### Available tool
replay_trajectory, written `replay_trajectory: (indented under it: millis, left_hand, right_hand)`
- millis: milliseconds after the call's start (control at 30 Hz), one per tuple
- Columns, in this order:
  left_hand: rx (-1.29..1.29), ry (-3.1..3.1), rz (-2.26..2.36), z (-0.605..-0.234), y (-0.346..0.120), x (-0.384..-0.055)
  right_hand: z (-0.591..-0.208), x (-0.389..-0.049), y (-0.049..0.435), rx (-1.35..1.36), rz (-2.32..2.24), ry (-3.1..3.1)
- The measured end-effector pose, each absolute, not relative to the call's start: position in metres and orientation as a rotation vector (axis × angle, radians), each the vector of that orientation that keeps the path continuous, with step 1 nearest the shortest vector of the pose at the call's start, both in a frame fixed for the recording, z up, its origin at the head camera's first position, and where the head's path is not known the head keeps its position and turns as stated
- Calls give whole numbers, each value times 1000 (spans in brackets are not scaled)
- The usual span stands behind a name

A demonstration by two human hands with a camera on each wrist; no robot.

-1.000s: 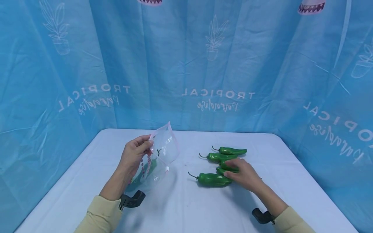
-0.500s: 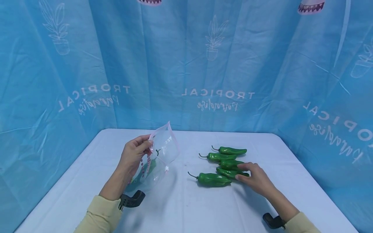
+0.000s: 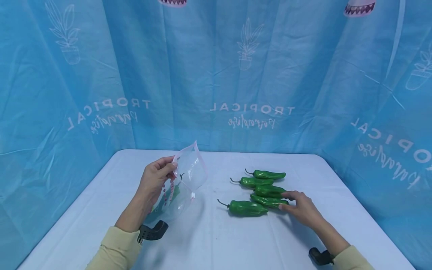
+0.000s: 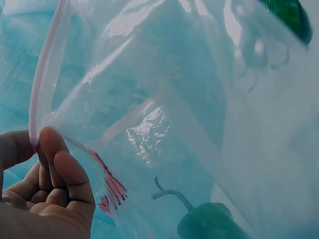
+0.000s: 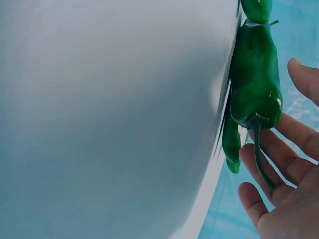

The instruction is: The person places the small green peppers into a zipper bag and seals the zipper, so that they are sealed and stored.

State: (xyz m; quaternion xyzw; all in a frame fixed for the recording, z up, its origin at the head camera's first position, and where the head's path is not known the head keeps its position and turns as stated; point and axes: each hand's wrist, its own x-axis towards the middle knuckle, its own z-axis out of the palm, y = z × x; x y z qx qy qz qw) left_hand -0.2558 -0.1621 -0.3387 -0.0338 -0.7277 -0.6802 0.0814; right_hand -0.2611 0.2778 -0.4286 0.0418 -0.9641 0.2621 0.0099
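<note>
My left hand pinches the pink-edged rim of a clear zip bag between thumb and fingers, and the bag's mouth gapes to the right. Through the film shows a green pepper, its curved stem upward. Several more green peppers lie close together right of centre, the largest pepper nearest the person. At the right ends of the middle pepper and the slim pepper is my right hand. In the right wrist view its thumb stands apart from a pepper, with the fingers beside the stem end.
A white-covered table carries everything. Blue printed curtain hangs behind it and along both sides. Two peppers, the back one and another, lie behind the middle ones. Black wrist cameras sit on both wrists.
My right hand has drawn back to the right from over the middle peppers, uncovering them. The middle pepper now lies slightly farther right. My left hand and the bag have barely moved.
</note>
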Motion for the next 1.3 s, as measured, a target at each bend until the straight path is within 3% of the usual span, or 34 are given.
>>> replay_trajectory:
  millis: [1300]
  left_hand:
    - [-102, -2180, -2028, -338, -162, -255]
  right_hand:
    - [-437, -265, 289, 53, 938, -3068]
